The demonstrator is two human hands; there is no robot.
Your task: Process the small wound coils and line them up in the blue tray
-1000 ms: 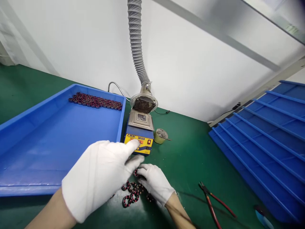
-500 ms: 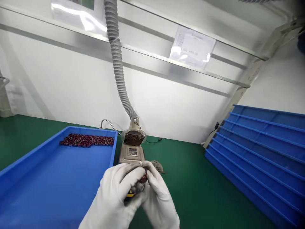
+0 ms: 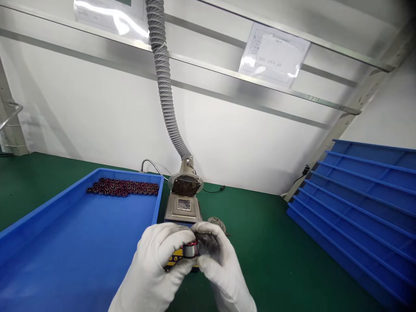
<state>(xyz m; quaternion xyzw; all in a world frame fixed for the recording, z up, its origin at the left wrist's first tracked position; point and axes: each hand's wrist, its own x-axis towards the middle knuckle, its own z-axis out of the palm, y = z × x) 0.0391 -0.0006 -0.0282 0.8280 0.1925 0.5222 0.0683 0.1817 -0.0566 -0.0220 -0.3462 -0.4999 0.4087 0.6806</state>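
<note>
Both my hands wear white gloves and meet low in the middle of the view. Between the fingers of my left hand (image 3: 159, 262) is a small wound stator (image 3: 191, 250), a silver ring with red wire showing at its edges. My right hand (image 3: 219, 260) curls round the other side, its thumb and fingertips at the stator's right edge. Dark smudges mark the right glove's fingers. Right behind the hands stands a metal-topped unit (image 3: 183, 209), with its yellow front panel (image 3: 175, 256) partly hidden by my left hand.
At left, a blue tray (image 3: 84, 242) has several red-and-black stators (image 3: 123, 187) massed at its far end. A grey hose (image 3: 167, 95) drops to a round fume hood (image 3: 186, 185) over the unit. Stacked blue trays (image 3: 354, 216) stand right. A round grey disc (image 3: 217, 223) lies beside the unit.
The stator has turned in my fingers, and its silver side now shows. My right fingers have opened out somewhat and shifted right. The camera view has moved slightly.
</note>
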